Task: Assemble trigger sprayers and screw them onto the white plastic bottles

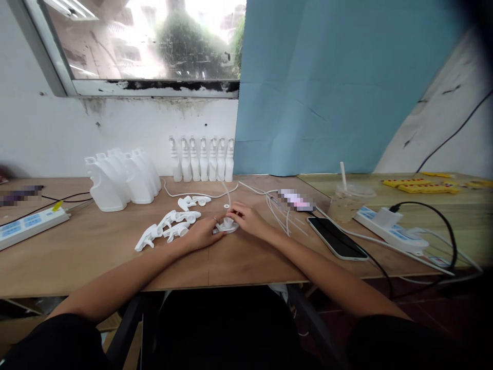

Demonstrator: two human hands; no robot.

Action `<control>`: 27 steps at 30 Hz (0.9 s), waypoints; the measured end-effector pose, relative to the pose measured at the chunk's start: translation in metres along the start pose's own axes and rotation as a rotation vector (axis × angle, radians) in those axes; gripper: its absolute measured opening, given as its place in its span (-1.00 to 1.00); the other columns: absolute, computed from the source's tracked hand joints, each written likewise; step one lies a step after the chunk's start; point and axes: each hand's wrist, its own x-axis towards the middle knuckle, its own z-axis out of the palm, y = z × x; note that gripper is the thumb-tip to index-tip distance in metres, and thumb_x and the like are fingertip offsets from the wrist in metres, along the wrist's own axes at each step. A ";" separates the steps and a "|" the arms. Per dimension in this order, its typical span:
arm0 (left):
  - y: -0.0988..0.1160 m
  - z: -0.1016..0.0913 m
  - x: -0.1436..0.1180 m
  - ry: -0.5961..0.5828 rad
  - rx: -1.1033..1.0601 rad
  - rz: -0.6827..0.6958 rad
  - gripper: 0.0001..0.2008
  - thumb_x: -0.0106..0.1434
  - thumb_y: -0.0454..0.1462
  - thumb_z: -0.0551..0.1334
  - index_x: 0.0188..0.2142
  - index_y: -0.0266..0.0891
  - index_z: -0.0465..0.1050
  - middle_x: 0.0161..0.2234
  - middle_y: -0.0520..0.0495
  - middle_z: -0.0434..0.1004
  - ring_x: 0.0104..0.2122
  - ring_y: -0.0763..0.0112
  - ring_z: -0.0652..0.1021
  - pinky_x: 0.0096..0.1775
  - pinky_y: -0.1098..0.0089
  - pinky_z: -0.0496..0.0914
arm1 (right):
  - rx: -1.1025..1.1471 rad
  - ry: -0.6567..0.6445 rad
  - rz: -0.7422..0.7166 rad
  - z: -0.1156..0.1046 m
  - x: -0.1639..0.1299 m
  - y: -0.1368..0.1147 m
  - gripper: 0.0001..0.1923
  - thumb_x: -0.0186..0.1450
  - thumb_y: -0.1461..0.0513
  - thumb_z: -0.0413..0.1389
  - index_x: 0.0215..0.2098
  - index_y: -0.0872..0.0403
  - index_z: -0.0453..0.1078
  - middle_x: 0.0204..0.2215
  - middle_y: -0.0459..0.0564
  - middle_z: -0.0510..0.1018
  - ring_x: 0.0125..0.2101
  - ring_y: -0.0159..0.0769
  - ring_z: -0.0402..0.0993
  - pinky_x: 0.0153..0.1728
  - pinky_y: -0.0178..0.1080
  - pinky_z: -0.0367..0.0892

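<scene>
Head view: both hands meet near the middle of the plywood bench [96,257], closed together around one white spray trigger head [227,224] that lies on the wood. The left hand [202,232] pins its 9 o'clock end with curled fingers; the right hand [246,217] covers its 1 o'clock side, fingertips pinched narrow at the collar. Whether the piece is lifted clear of the bench or resting on it I cannot tell.

At 9 o'clock of the hands lies a loose cluster of more trigger heads [167,228], and one more [192,201] sits at 11 o'clock. Farther at 10 o'clock stand empty white bottles [121,180] in a tight group; at 12 o'clock a row of assembled sprayers [202,160] lines the wall. Thin white dip tubes [279,213] fan out at 2 o'clock, a black phone [337,237] lies at 3 o'clock, with a lidded drink cup [348,201] beyond it.

The trigger head looks like light, hollow moulded plastic: stiff in the body, smooth and a little slippery, unlikely to break. Its round threaded collar seems the surest place to take hold, with the nozzle end steadied by the other hand; the trigger lever would likely flex or pivot if squeezed
</scene>
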 end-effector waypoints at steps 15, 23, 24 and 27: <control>0.005 0.000 -0.002 0.011 -0.056 -0.033 -0.48 0.27 -0.14 0.18 0.19 -0.21 0.20 -0.20 -0.12 0.52 -0.27 0.19 0.53 -0.23 0.27 0.36 | -0.008 -0.041 0.035 0.012 -0.001 0.004 -0.73 0.35 0.21 -0.01 -0.52 0.06 0.18 -0.56 -0.12 0.30 -0.48 -0.35 0.23 -0.39 -0.28 0.13; 0.012 -0.015 0.000 0.108 -0.719 -0.128 -0.30 0.21 -0.12 0.27 0.24 -0.17 0.00 -0.33 0.04 0.37 -0.46 0.46 0.41 -0.40 0.42 0.33 | -0.039 0.127 -0.133 -0.011 -0.008 0.012 -0.53 0.32 0.37 -0.08 0.18 0.03 0.16 -0.02 0.12 0.37 -0.22 -0.26 0.39 -0.17 -0.17 0.35; 0.015 -0.018 0.000 0.093 -0.790 -0.151 -0.28 0.21 -0.11 0.27 0.25 -0.16 -0.03 -0.35 0.06 0.35 -0.49 0.49 0.39 -0.43 0.43 0.32 | -0.105 0.103 -0.218 -0.014 -0.007 0.013 -0.45 0.28 0.40 -0.06 0.22 0.01 0.13 0.07 0.16 0.30 -0.14 -0.22 0.38 -0.12 -0.13 0.35; 0.023 -0.027 -0.003 0.032 -0.871 -0.170 -0.19 0.19 -0.06 0.30 0.28 -0.14 -0.11 -0.43 0.11 0.33 -0.52 0.51 0.39 -0.45 0.46 0.31 | -0.332 -0.031 -0.444 -0.015 -0.005 0.013 -0.35 0.21 0.45 0.01 0.23 -0.08 0.16 0.18 0.15 0.23 0.06 -0.10 0.29 -0.02 -0.02 0.30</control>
